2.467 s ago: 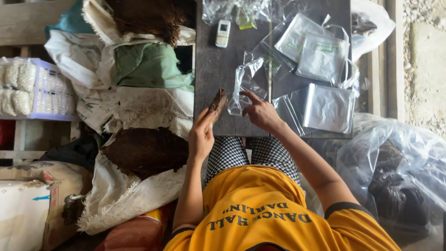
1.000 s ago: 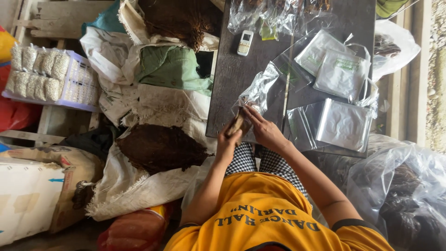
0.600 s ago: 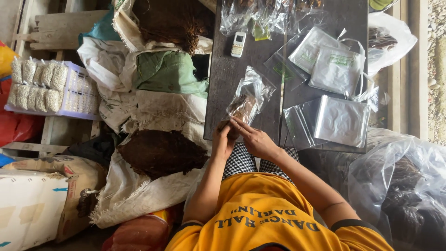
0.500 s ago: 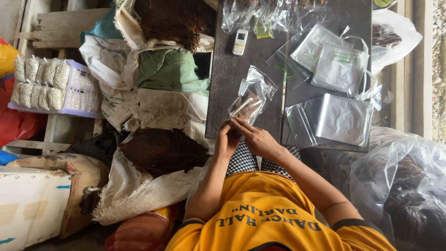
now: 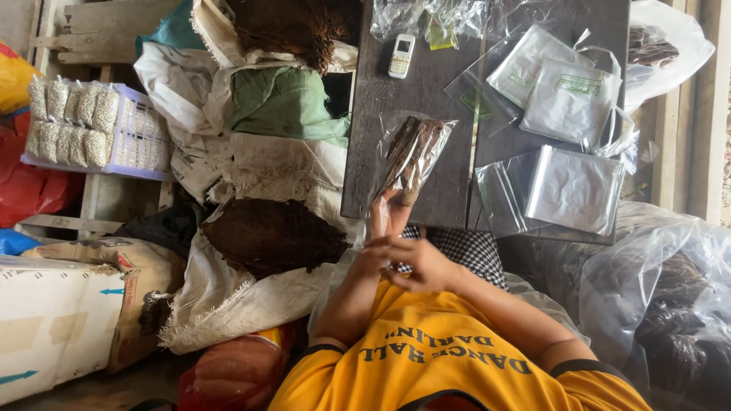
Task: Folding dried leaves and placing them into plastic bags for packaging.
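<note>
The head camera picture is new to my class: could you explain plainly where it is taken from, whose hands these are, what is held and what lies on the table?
The picture comes from a camera worn on a person's head, looking down past a yellow shirt. There is no machine, just two bare hands. The left hand holds up the lower end of a clear bag with dark brown leaves inside. The right hand is close beside it, fingers curled near the left wrist; whether it grips anything cannot be told. On the dark table lie a small phone and empty bags. To the left, a brown leaf pile sits on a white sack.
</note>
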